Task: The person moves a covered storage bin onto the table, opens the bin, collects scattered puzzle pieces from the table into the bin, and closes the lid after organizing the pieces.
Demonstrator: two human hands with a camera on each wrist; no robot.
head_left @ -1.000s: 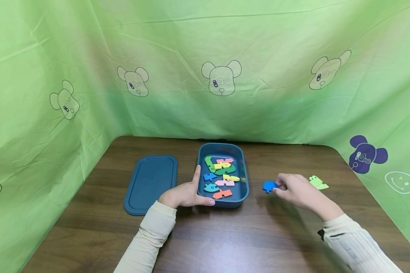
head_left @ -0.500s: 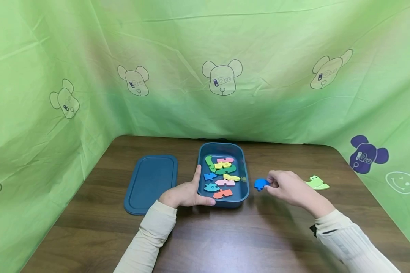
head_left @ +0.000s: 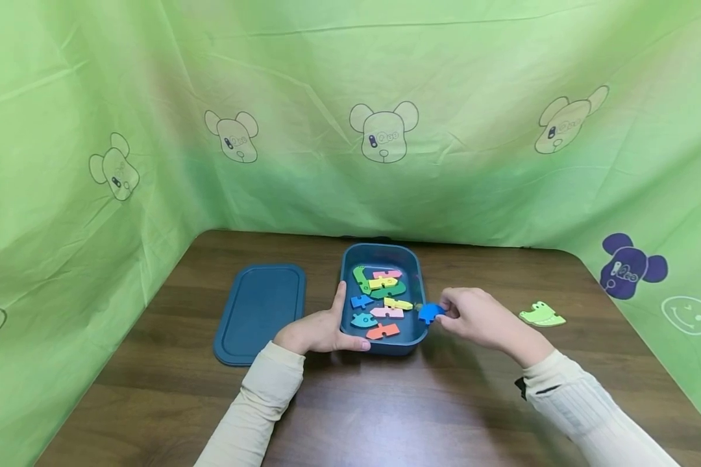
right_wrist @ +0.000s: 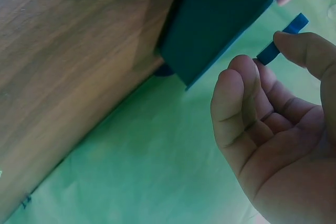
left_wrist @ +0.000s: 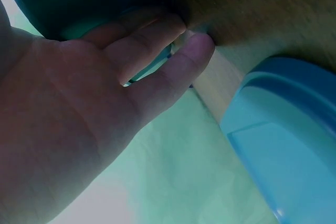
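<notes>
My right hand [head_left: 473,316] pinches a blue puzzle piece [head_left: 430,313] between thumb and fingertips. In the head view the piece overlaps the right rim of the dark blue box [head_left: 380,347]; in the right wrist view the blue piece [right_wrist: 283,39] appears edge-on, off the box's outer wall [right_wrist: 220,19]. Against the box's left side lies my left hand [head_left: 318,332], fingers straight along the wall and thumb across the near left corner. Inside the box are several flat puzzle pieces, among them an orange one [head_left: 383,331], a teal one [head_left: 363,320] and a dark green one [head_left: 393,290].
To the left of the box lies its flat blue lid [head_left: 261,314]. A light green crocodile-head puzzle piece [head_left: 541,315] lies on the wooden table [head_left: 350,415] to the right, beyond my right hand. Green cloth [head_left: 304,194] hangs around the table's back and sides.
My right hand has carried the blue puzzle piece leftward from over the table to the box's right rim, uncovering more of the crocodile piece. My left hand has stayed against the box.
</notes>
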